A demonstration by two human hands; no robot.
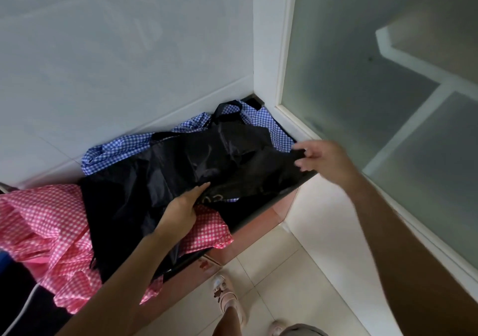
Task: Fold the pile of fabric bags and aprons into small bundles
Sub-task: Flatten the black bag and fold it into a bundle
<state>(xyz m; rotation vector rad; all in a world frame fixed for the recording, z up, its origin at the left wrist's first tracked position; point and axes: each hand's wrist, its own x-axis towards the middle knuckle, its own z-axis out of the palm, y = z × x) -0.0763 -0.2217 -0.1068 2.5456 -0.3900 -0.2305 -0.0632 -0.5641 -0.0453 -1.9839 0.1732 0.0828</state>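
Note:
A crumpled black fabric bag (186, 165) with strap handles lies spread over the pile on a dark counter (261, 214). My left hand (183, 206) lies flat on its lower middle, fingers straight and pressing the cloth. At the bag's right corner my right hand (320, 157) pinches the black fabric and holds it out toward the counter's right end. Blue-and-white checked fabric (116, 149) shows from under the black bag at the back. Pink-and-white checked fabric (44, 222) lies bunched at the left and front, hanging over the counter edge.
A white wall (116, 51) backs the counter. A frosted glass panel in a white frame (362, 77) stands at the right. Below are pale floor tiles (284, 271), my slippered feet (227, 294), and a white cord (24, 307) at lower left.

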